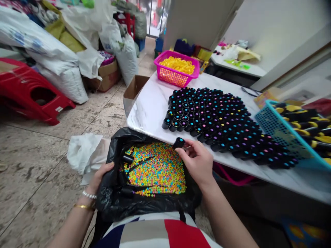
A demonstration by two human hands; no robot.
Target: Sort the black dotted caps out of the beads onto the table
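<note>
Between the thumb and fingers of my right hand (198, 160) is a small black cup (178, 142) with a blue bead showing at its top. It is held above the right rim of a bin lined with a black plastic bag (110, 193). My left hand (99, 175) grips the bin's left side, thumb over the rim and the other fingers hidden. Small coloured beads (157, 168) fill the bin, with several black cups (127, 158) lying among them at the left. On the table stand many black cups (207, 113) in close rows, most with a coloured bead in the middle.
The white table (144, 113) has a pink basket (173, 77) of yellow pieces at its far end. A blue basket (274, 120) with black and yellow pieces is at the right. A red stool (33, 89), white sacks (64, 82) and a cardboard box (130, 94) stand at the left.
</note>
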